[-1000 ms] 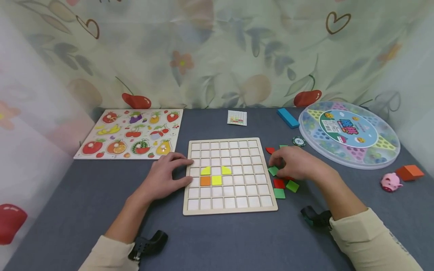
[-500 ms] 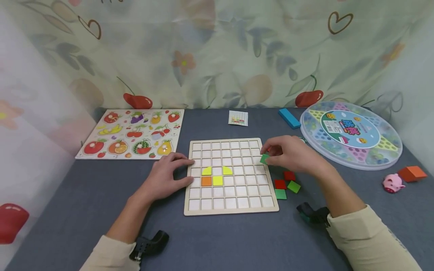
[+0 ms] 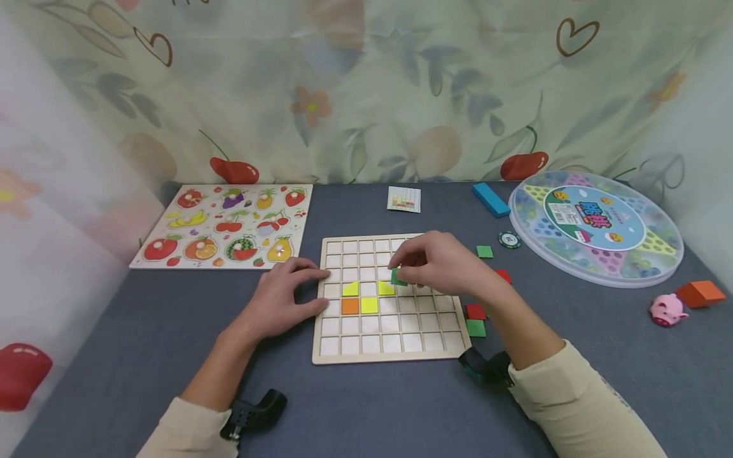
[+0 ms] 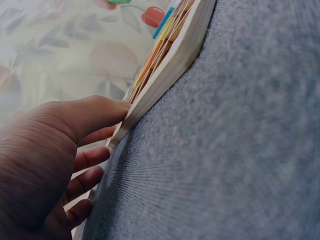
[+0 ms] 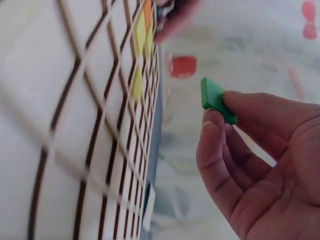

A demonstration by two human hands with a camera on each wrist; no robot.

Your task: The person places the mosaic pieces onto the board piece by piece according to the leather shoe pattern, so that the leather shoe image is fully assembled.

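Observation:
A wooden grid board (image 3: 349,346) lies flat on the grey table. In its cells sit an orange square tile (image 3: 350,306), a yellow square tile (image 3: 369,305) and two yellow tiles with a cut or rounded side, one (image 3: 351,289) at the left and one (image 3: 386,289) at the right. My left hand (image 3: 282,294) touches the board's left edge with thumb and fingertips; its fingers are fairly straight. Over the board my right hand (image 3: 441,264) pinches a green square tile (image 5: 216,97) between thumb and finger, held above the cells in the right wrist view.
Right of the board lie a red tile (image 3: 475,312), green tiles (image 3: 476,328) and a poker chip (image 3: 509,240). A pattern card (image 3: 404,199) and blue block (image 3: 490,200) lie behind. A fruit puzzle (image 3: 220,226) is back left; a round game box (image 3: 595,228), toy pig (image 3: 667,310) and orange block (image 3: 700,294) are right.
My right hand has picked up the green tile from the loose pieces and carried it left over the board. My left hand stays at the board's left edge.

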